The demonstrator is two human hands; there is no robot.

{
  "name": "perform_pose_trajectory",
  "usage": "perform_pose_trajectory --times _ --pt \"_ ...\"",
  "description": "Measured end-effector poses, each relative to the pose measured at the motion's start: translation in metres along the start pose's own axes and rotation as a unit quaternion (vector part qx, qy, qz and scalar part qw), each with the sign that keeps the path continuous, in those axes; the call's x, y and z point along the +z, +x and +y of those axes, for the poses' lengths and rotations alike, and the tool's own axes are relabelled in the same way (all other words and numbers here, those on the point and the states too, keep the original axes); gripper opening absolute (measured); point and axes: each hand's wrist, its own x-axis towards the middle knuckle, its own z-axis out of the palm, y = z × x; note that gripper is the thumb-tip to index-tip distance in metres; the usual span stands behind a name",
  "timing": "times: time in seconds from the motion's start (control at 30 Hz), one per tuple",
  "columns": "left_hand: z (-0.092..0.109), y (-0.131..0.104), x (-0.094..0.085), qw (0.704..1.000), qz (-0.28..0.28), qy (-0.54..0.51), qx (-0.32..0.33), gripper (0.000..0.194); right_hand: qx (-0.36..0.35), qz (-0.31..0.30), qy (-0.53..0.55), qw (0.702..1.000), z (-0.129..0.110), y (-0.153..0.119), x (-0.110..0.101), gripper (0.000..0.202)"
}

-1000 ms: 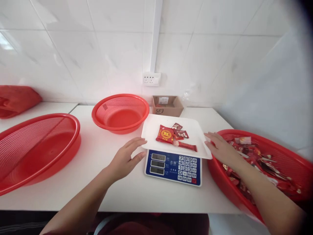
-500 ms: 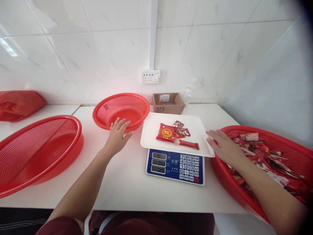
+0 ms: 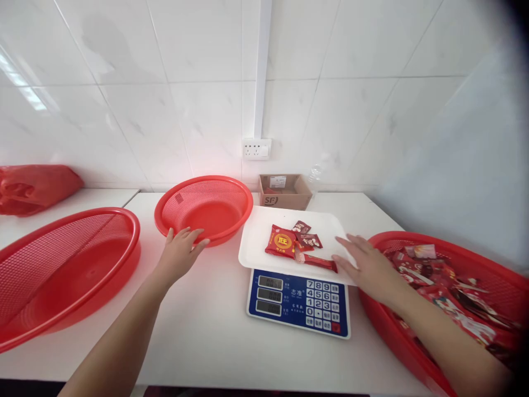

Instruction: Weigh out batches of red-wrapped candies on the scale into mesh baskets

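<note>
A digital scale with a blue keypad panel carries a white tray. On the tray lie a square red snack packet, two small dark red sachets and a slim red stick packet. My right hand is over the tray's right edge, fingers stretched toward the stick packet and holding nothing. Near the front rim of the round red basket, my left hand hovers with fingers apart and nothing in it. At right, a large red basket holds many wrapped snacks.
Another red basket stands at the left on the white table. Behind the tray are a cardboard box and a clear plastic bottle by the tiled wall. A red plastic bag lies at the far left.
My right hand has moved left, from the tray's edge to over the tray. My left hand has shifted slightly left and down. The view has tilted upward; the packets keep their places.
</note>
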Motion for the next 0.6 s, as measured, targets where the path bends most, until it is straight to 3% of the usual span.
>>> perform_pose_trajectory --times 0.2,0.33,0.43,0.6 --pt "0.003 -0.01 -0.008 1.0 0.016 -0.018 0.001 0.044 -0.093 -0.095 0.005 0.991 -0.074 0.008 -0.012 0.071" --pt "0.001 -0.019 -0.005 0.997 0.048 -0.047 0.049 0.039 -0.128 -0.102 0.011 0.986 -0.097 0.027 -0.004 0.077" --pt "-0.004 -0.026 0.0 0.992 0.067 -0.06 0.089 0.034 -0.145 -0.08 -0.005 0.986 -0.101 0.037 0.006 0.07" --pt "-0.016 -0.031 0.013 0.978 0.136 -0.085 0.137 0.028 -0.205 0.04 -0.045 0.977 -0.097 0.044 0.019 0.053"
